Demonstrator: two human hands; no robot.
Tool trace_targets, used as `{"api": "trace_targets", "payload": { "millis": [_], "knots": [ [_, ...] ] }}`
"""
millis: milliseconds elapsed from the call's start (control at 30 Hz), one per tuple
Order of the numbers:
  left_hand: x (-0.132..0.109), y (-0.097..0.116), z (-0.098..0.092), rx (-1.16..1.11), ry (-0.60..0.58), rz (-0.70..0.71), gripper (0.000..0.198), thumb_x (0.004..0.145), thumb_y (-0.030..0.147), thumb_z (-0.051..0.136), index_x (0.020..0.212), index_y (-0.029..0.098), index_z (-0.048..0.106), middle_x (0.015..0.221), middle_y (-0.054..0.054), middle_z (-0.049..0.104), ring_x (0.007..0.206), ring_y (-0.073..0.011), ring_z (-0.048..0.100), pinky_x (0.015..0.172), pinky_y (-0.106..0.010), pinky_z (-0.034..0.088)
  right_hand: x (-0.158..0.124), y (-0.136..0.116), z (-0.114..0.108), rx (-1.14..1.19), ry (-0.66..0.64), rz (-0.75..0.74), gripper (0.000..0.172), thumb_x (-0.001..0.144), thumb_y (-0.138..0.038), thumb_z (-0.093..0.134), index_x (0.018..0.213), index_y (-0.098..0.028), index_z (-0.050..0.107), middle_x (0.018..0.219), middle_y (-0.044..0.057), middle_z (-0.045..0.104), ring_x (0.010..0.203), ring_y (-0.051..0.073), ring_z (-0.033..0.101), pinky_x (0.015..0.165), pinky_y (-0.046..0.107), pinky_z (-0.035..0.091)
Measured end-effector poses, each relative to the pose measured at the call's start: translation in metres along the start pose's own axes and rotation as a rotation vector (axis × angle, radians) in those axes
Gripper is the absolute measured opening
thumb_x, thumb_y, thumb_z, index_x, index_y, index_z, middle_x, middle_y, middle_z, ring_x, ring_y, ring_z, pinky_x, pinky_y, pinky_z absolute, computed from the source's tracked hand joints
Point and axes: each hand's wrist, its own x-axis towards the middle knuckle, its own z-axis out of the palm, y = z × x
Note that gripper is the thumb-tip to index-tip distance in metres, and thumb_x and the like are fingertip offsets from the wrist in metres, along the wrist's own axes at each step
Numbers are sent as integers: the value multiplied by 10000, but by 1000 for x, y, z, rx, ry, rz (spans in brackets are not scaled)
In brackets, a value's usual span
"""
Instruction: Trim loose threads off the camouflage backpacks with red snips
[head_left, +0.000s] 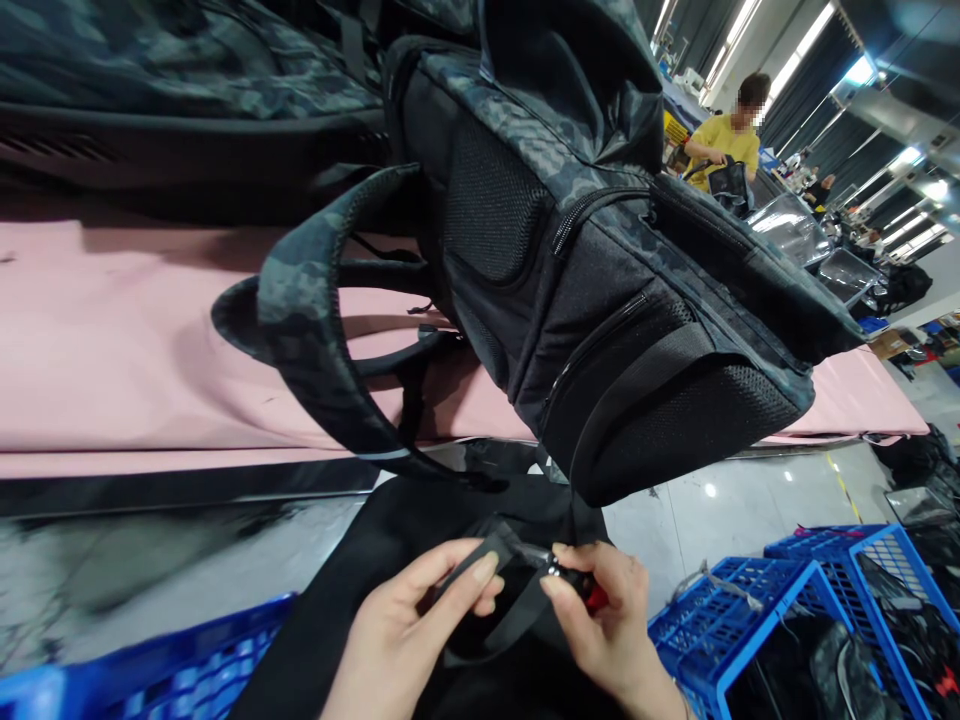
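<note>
My left hand [420, 610] is closed in a pinch on a black webbing strap [491, 553], low in front of the backpack. Close to the strap's end, my right hand [607, 610] grips a small tool [592, 592] with a black and red handle and a shiny metal part. Its exact kind is hard to make out, since my fingers cover most of it. A loop of webbing hangs between both hands. Above them a black and dark camouflage backpack [517, 300] lies on its side, overhanging the table edge. Its padded shoulder strap [315, 300] curves out to the left.
The backpack rests on a pink-covered table [112, 340]. More camouflage bags [225, 80] lie behind it at the left. Blue plastic crates [739, 600] with black bags stand on the floor at right, another blue crate [187, 665] at lower left. A person in yellow [724, 145] works farther back.
</note>
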Motion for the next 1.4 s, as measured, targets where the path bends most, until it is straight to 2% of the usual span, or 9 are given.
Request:
{"api": "trace_targets", "payload": {
  "millis": [200, 333, 500, 700, 933, 1100, 1200, 1300, 1400],
  "knots": [
    [0, 2, 0, -4, -10, 5, 421, 667, 599, 723, 819, 208, 703, 607, 14, 639, 671, -159, 605, 709, -215, 472, -2, 3, 0, -4, -48, 52, 190, 884, -354, 626, 1022, -225, 644, 847, 12, 753, 662, 152, 697, 568, 238, 539],
    [-1, 3, 0, 2, 3, -2, 431, 637, 602, 739, 817, 211, 711, 647, 14, 657, 643, -154, 596, 694, -220, 485, 0, 4, 1, -17, -43, -23, 203, 908, -352, 598, 1045, -205, 626, 881, 46, 755, 560, 134, 655, 480, 230, 508],
    [0, 4, 3, -3, 5, 3, 396, 654, 574, 736, 818, 213, 711, 658, 15, 662, 645, -154, 602, 697, -223, 491, -1, 6, 3, -122, 1, -192, 205, 932, -304, 572, 1084, -171, 605, 793, 54, 732, 523, 140, 616, 518, 268, 525],
    [-3, 6, 4, -4, -14, 3, 384, 665, 559, 734, 813, 205, 717, 632, 5, 663, 654, -172, 628, 691, -235, 509, 3, 7, 3, -89, -3, -235, 187, 938, -274, 557, 1064, -146, 610, 704, 42, 693, 495, 131, 585, 479, 249, 492],
    [-3, 6, 0, 23, -6, 27, 368, 629, 538, 765, 817, 222, 742, 634, -11, 678, 645, -208, 648, 686, -278, 546, 8, 5, -3, -10, -112, -151, 189, 937, -325, 543, 984, -184, 660, 668, 23, 702, 471, 127, 586, 450, 244, 464],
    [1, 7, 3, 63, -56, 78, 344, 683, 558, 711, 776, 227, 735, 576, -12, 643, 617, -196, 622, 631, -252, 512, -1, 5, -4, -53, -26, -48, 183, 925, -358, 564, 995, -217, 657, 835, 47, 759, 677, 181, 704, 630, 293, 549],
    [2, 8, 8, 57, -137, 91, 342, 667, 560, 719, 682, 219, 722, 552, -12, 622, 549, -174, 567, 570, -251, 483, -1, 4, -4, -41, -56, -49, 186, 916, -361, 576, 988, -207, 650, 817, 48, 755, 651, 174, 698, 598, 276, 541],
    [10, -1, 13, -27, -344, 2, 383, 692, 555, 712, 560, 197, 679, 553, -22, 610, 554, -163, 546, 583, -256, 475, 3, 5, -8, -27, -111, -103, 169, 929, -340, 560, 950, -207, 664, 737, 31, 740, 560, 151, 669, 536, 251, 519],
    [36, -22, 19, -321, -360, -325, 376, 709, 534, 724, 720, 158, 719, 714, -64, 690, 716, -205, 641, 658, -266, 505, 4, 10, -14, -79, 26, -128, 146, 912, -330, 587, 958, -209, 655, 792, 48, 754, 645, 179, 706, 597, 276, 549]
  ]
}}
